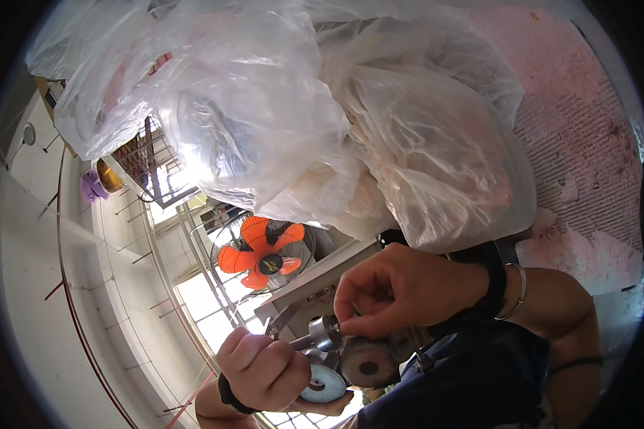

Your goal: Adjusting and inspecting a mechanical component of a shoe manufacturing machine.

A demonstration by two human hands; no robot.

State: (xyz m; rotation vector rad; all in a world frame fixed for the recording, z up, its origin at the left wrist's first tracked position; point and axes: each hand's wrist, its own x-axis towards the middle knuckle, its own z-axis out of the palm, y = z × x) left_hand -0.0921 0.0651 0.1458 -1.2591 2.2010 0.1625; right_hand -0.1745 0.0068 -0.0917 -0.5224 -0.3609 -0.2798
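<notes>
Low in the middle, my left hand (265, 368) is closed in a fist, its curled fingers at the end of a short metal rod. What lies inside the fist is hidden. The rod runs into a shiny metal cylinder (323, 333). My right hand (401, 289), with a black band and a silver bracelet (516, 292) at the wrist, bends over from the right. Its thumb and index finger pinch together at the cylinder's right end; anything between them is too small to name. Under the hands sit a pale blue disc (324, 385) and a brown round wheel (370, 362) with a dark centre hole.
Large translucent plastic bags (436, 157) fill the top and middle. A fan with orange blades (261, 259) stands behind the hands, beside a grey metal housing (315, 286). On the right is a pink, ribbed, worn surface (572, 143). White wall (36, 286) and bright windows lie left.
</notes>
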